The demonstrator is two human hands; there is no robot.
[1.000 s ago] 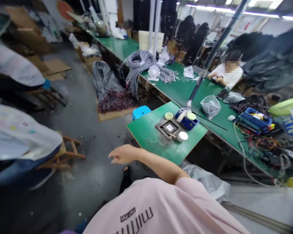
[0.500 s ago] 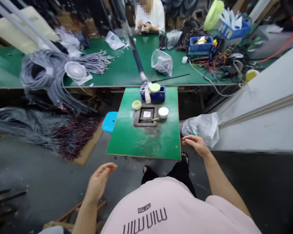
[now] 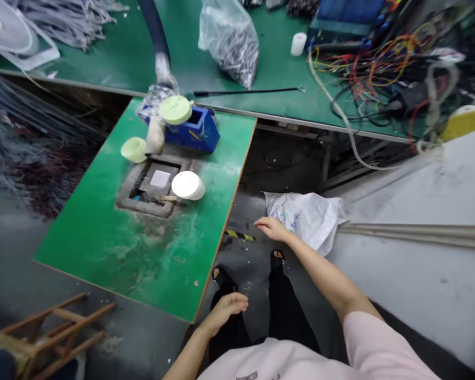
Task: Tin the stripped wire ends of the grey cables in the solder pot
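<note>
My left hand (image 3: 226, 312) hangs over my legs near the front right corner of the small green table (image 3: 158, 264), holding nothing, its fingers loosely stretched out. Farther forward, my right hand (image 3: 272, 228) reaches past that table's right edge with bare, extended fingers. Nearest to it is a white plastic bag (image 3: 311, 216) on the floor. A dark square frame set in the tabletop (image 3: 125, 200) surrounds a pale square piece (image 3: 160, 179). Around it stand a white round tub (image 3: 188, 186), a pale green cup (image 3: 133, 150) and a blue box (image 3: 206, 138) with a light green lid (image 3: 176, 109) on it.
A long green workbench (image 3: 273, 105) crosses the back, bearing a clear bag of small dark parts (image 3: 231, 47) and tangled wires (image 3: 374, 74). A dark hose (image 3: 154, 31) comes down to the small table. A white panel (image 3: 427, 211) stands right, a wooden stool (image 3: 59, 327) lower left.
The view has turned right and come closer to the small table, which now lies further left. Both hands have drawn nearer each other, beside the table's right edge.
</note>
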